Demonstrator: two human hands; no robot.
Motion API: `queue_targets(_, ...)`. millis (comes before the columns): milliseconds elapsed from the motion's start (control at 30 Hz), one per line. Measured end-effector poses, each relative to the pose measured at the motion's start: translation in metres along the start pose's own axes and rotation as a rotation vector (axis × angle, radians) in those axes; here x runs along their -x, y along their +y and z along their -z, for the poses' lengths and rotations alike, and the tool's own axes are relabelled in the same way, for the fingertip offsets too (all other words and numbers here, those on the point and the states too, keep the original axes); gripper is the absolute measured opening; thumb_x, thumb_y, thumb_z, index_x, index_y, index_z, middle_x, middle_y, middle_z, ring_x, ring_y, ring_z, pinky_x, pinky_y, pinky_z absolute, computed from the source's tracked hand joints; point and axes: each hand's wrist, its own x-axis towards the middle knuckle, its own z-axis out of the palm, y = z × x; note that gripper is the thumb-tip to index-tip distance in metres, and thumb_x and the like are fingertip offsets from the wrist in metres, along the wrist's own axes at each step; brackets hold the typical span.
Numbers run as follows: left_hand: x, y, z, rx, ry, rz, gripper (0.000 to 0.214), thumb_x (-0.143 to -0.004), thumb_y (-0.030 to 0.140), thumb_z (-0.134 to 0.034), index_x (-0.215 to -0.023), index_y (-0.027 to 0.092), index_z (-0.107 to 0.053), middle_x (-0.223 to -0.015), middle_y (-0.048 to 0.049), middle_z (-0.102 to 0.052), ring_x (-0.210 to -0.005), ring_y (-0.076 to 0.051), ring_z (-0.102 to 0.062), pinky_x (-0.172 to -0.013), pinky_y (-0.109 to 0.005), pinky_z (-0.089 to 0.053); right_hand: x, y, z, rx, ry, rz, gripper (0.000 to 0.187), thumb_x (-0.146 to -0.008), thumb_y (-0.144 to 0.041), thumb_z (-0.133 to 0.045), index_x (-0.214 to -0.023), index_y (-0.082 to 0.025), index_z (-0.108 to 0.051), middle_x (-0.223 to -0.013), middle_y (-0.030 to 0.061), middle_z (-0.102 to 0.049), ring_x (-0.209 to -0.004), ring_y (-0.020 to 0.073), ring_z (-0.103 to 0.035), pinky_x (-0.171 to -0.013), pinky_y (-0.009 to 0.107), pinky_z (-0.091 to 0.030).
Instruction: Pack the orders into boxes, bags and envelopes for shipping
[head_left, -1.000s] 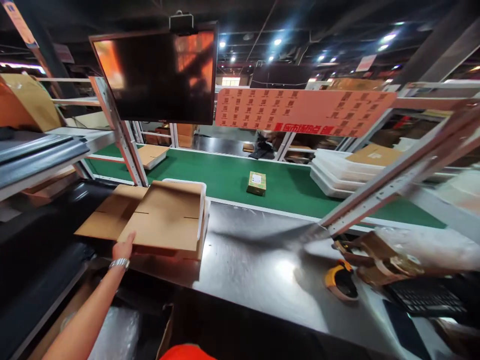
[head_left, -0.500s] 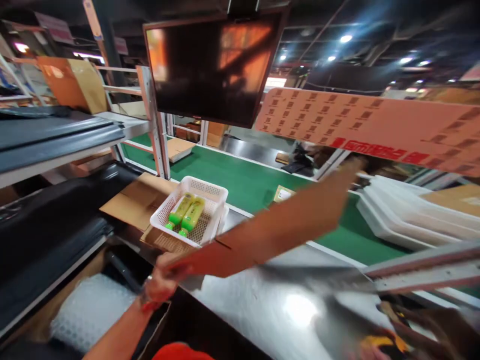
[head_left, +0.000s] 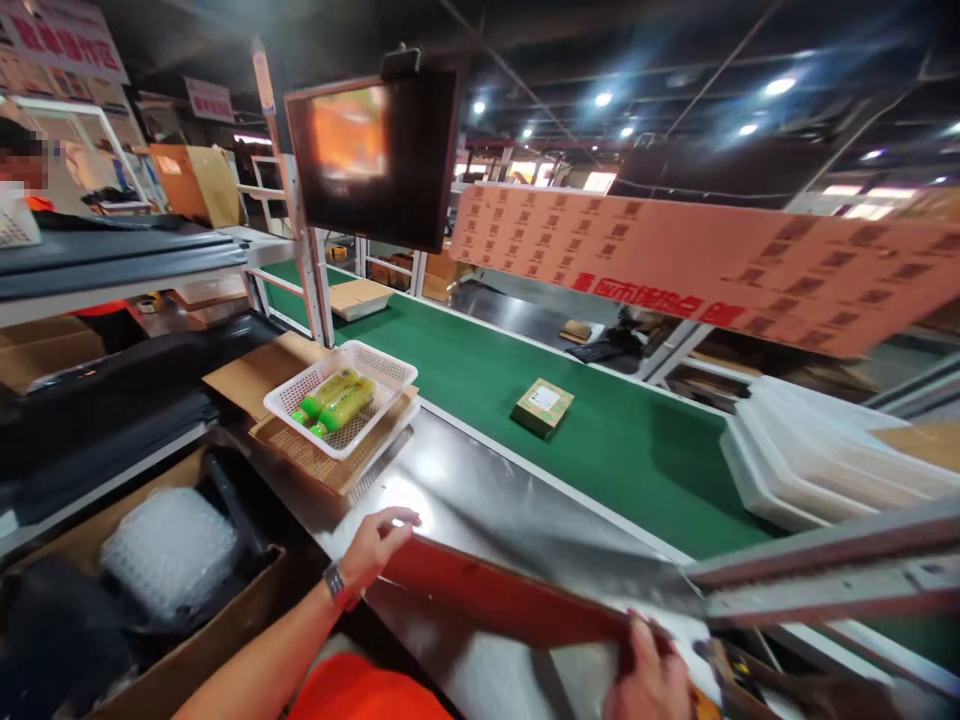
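Note:
A flattened cardboard box (head_left: 502, 595) stands on edge low in front of me, above the metal worktop (head_left: 480, 490). My left hand (head_left: 375, 550), with a dark watch on the wrist, is at its left end, thumb and fingers loosely bent around the edge. At the other end, my right hand (head_left: 649, 670) grips the cardboard, its lower part cut off by the frame. Beyond my left hand, a white perforated basket (head_left: 390, 372) holds two green-capped bottles (head_left: 341, 398) lying side by side. It rests on folded cardboard (head_left: 300, 455).
A green conveyor belt (head_left: 465, 350) runs behind the worktop, carrying a small box with a white label (head_left: 541, 405). White trays (head_left: 817, 460) are stacked at right. Lower left, an open carton (head_left: 225, 625) contains bubble wrap (head_left: 169, 550). A monitor (head_left: 420, 160) hangs above.
The cardboard has come down from a raised slant to low over the worktop. My right hand has come to its right end. The view has shifted, uncovering the labelled box on the belt.

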Motion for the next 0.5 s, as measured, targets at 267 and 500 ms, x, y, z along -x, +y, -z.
queue_targets(267, -0.031, 0.031, -0.037, -0.011, 0.252, 0.011, 0.058, -0.086, 0.069, -0.069, -0.103, 0.017, -0.089, -0.116, -0.0132, -0.088, -0.122, -0.035, -0.075, -0.112, -0.044, -0.055, -0.015, -0.014, 0.013, -0.286, -0.057, -0.092, 0.058, -0.075, -0.054, -0.074, -0.121, -0.018, -0.076, -0.115, 0.0084, -0.080, -0.114, 0.0296, -0.070, -0.115, 0.050, -0.052)
queue_targets(500, -0.081, 0.055, -0.105, -0.016, -0.127, 0.041, 0.066, -0.079, 0.076, -0.070, -0.104, 0.018, -0.090, -0.117, -0.0126, -0.089, -0.117, -0.037, -0.078, -0.108, -0.047, -0.058, 0.031, -0.016, 0.031, -0.162, -0.352, 0.039, 0.063, -0.085, -0.051, -0.085, -0.143, -0.026, -0.079, -0.154, 0.0119, -0.073, -0.144, 0.0347, -0.065, -0.125, 0.051, -0.051)
